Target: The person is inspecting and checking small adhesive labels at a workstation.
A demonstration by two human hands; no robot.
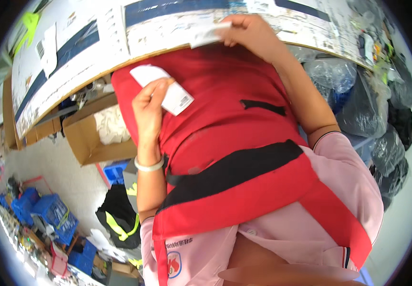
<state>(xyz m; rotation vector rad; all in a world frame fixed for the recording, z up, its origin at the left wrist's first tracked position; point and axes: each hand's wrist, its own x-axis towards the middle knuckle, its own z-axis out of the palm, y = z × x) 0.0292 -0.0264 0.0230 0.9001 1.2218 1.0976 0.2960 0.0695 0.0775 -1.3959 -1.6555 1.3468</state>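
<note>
My left hand (151, 102) pinches a white printed label (179, 98) between thumb and fingers, held in front of my red apron. A pale, curled end of it sticks out above the fingers. Farther off to the right, my right hand (249, 33) grips a second white slip (209, 36) by its right end. That slip is smeared by motion, and it hangs over the front edge of the worktable (156, 35). The two hands are well apart.
On the table's left lies another white label strip (48, 50), near a neon-yellow piece (28, 29). A cardboard box (84, 138) with pale contents stands below the table at left. Blue crates (55, 214) sit on the floor farther left. Filled plastic bags (365, 112) pile up at right.
</note>
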